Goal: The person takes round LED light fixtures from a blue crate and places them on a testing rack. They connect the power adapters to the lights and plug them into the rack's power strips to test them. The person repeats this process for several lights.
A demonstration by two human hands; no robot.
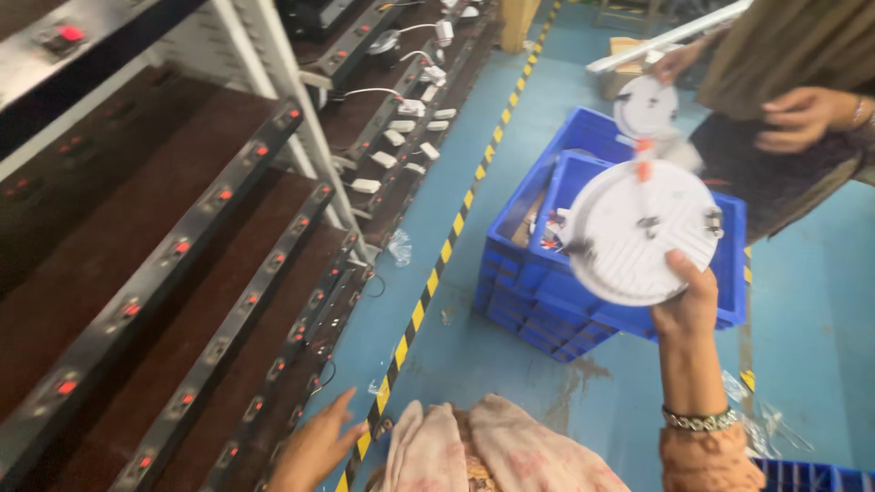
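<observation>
Head view shows our right hand (685, 305) with its grip closed on the rim of a round white lamp (638, 232), held up over stacked blue crates (547, 292). Our left hand (314, 446) hangs open and empty near the dark shelves (182, 273). Another person's hand (793, 118) is beyond the crates.

A right hand (685, 305) holds a round white light panel (641, 230) by its lower edge above stacked blue crates (538, 292) on a blue floor (510, 355). The left hand (314, 448), fingers spread and empty, hovers near dark shelves (182, 273) lined with red-lit switches. A co-worker (802, 118) stands beside the crates.
</observation>
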